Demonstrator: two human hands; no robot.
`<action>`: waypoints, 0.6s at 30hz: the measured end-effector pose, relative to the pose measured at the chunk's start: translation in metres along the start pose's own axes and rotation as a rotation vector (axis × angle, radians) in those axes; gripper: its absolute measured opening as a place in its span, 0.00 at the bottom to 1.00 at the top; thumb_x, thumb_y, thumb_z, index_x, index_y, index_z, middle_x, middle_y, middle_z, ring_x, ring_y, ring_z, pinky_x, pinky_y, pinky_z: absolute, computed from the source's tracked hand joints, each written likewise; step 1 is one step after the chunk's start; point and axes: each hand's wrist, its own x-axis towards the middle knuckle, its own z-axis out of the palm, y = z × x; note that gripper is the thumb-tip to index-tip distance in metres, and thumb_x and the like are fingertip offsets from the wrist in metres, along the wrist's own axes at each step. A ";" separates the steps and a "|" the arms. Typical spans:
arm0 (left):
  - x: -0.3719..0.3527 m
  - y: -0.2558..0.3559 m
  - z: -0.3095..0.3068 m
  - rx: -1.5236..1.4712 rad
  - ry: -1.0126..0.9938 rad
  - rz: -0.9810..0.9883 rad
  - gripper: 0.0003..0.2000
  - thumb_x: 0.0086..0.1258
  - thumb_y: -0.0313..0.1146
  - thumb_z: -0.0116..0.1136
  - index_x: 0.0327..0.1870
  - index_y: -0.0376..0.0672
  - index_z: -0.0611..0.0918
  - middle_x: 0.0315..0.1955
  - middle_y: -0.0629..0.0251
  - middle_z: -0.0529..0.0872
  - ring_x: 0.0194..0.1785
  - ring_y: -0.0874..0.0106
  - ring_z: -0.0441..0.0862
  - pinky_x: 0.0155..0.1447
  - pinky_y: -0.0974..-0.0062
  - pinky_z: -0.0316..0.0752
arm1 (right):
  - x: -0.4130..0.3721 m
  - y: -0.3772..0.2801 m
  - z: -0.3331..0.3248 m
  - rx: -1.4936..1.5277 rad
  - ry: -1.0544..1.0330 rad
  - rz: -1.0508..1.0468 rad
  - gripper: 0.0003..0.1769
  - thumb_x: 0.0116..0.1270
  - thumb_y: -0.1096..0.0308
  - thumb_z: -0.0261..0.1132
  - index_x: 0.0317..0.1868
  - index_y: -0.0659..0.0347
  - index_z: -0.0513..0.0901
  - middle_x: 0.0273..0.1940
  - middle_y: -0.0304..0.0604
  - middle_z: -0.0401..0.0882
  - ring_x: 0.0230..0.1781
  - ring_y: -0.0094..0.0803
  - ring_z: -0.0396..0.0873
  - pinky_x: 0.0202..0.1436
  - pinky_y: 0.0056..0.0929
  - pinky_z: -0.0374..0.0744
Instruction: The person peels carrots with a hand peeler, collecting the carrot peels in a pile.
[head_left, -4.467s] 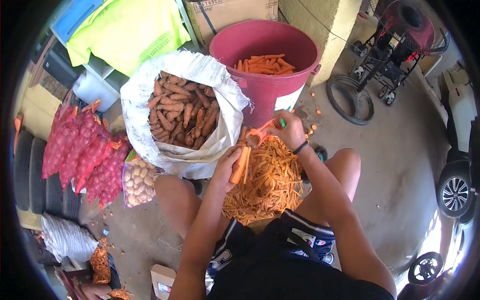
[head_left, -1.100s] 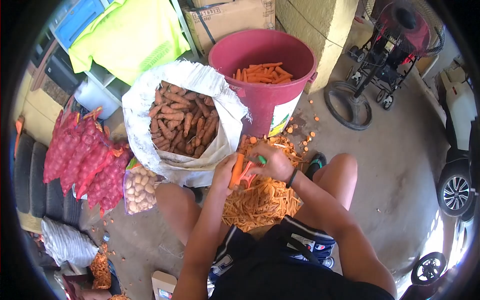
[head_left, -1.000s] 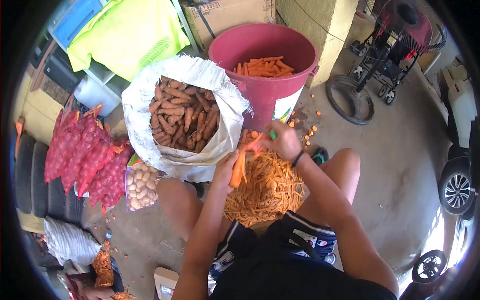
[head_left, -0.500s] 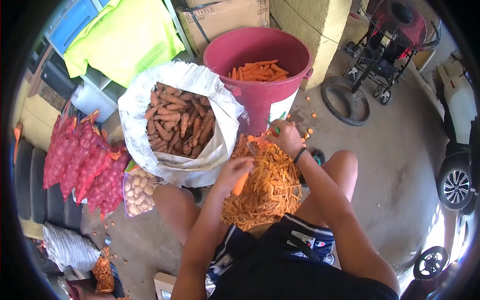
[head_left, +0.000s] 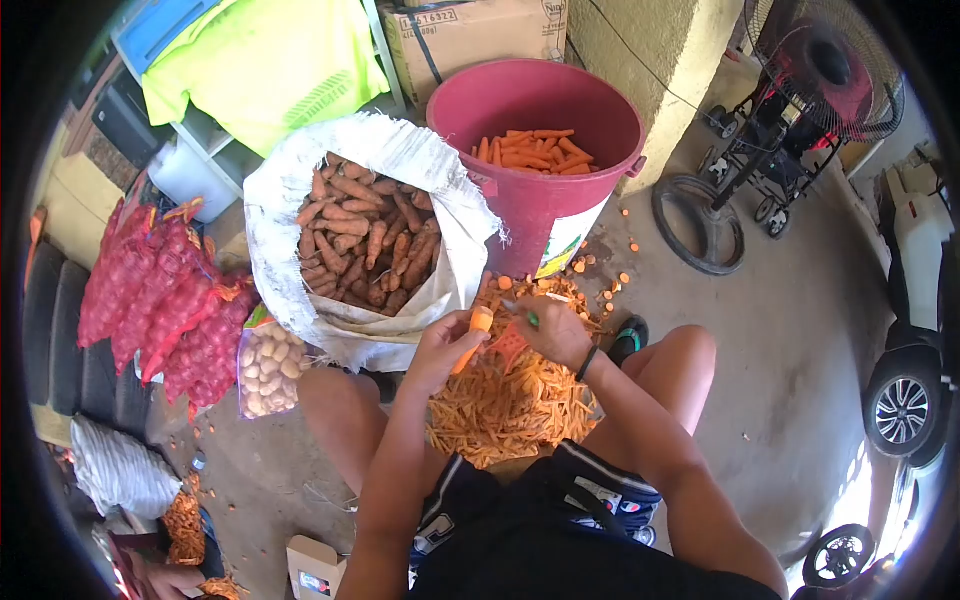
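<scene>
My left hand (head_left: 440, 348) is closed around an orange carrot (head_left: 468, 350), its cut upper end facing up. Just to the right, my right hand (head_left: 558, 330) grips a small green-handled cutting tool (head_left: 533, 319), most of it hidden by my fingers. The thin front end of the tool points toward the carrot. Both hands are over a big heap of carrot peelings (head_left: 515, 410) between my legs. A reddish-orange piece with holes (head_left: 509, 345) shows between the hands.
A white sack (head_left: 462, 235) of unpeeled carrots (head_left: 370, 235) stands ahead left, beside a maroon bin (head_left: 540, 215) holding peeled carrots (head_left: 535, 150). Cut carrot ends (head_left: 610, 295) dot the floor. Red net bags (head_left: 150, 290) and a potato bag (head_left: 268, 372) stand left. Another person's limb (head_left: 170, 578) shows lower left.
My right hand has come down and left from near the bin, closer to the carrot. My left hand has tilted the carrot so its cut end shows. The view has shifted slightly.
</scene>
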 end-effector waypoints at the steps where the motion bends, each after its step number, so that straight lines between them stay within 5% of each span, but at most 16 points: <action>1: 0.003 0.000 0.005 0.044 0.019 0.022 0.17 0.74 0.31 0.64 0.60 0.38 0.80 0.38 0.67 0.86 0.34 0.80 0.81 0.38 0.81 0.77 | 0.001 -0.007 0.001 0.007 -0.009 -0.023 0.12 0.65 0.65 0.67 0.46 0.61 0.84 0.37 0.57 0.85 0.38 0.55 0.85 0.43 0.48 0.82; 4: 0.008 -0.004 0.015 0.148 0.092 0.092 0.12 0.72 0.34 0.68 0.50 0.36 0.85 0.31 0.72 0.86 0.29 0.84 0.77 0.34 0.83 0.72 | -0.001 -0.016 0.008 0.008 -0.021 -0.083 0.12 0.64 0.66 0.68 0.46 0.60 0.84 0.38 0.57 0.84 0.39 0.56 0.84 0.44 0.50 0.82; 10: 0.010 -0.001 0.024 0.395 0.135 0.255 0.11 0.70 0.31 0.70 0.46 0.34 0.86 0.29 0.72 0.85 0.28 0.87 0.75 0.31 0.84 0.69 | 0.001 -0.020 0.005 -0.096 -0.069 -0.028 0.13 0.64 0.64 0.67 0.47 0.60 0.84 0.40 0.58 0.84 0.42 0.57 0.84 0.46 0.50 0.83; 14: 0.007 0.006 0.024 0.272 0.066 0.147 0.11 0.69 0.32 0.71 0.46 0.36 0.86 0.28 0.73 0.84 0.26 0.86 0.75 0.30 0.86 0.69 | 0.011 0.059 0.030 -0.335 -0.433 0.314 0.20 0.65 0.58 0.67 0.52 0.63 0.84 0.46 0.60 0.87 0.48 0.54 0.86 0.50 0.47 0.84; 18: 0.009 0.014 0.009 0.334 -0.082 -0.126 0.17 0.72 0.42 0.68 0.49 0.35 0.85 0.31 0.71 0.85 0.31 0.84 0.78 0.32 0.85 0.70 | -0.005 0.093 0.054 -0.391 -0.569 0.271 0.20 0.60 0.57 0.68 0.47 0.64 0.85 0.39 0.60 0.86 0.45 0.55 0.85 0.50 0.49 0.82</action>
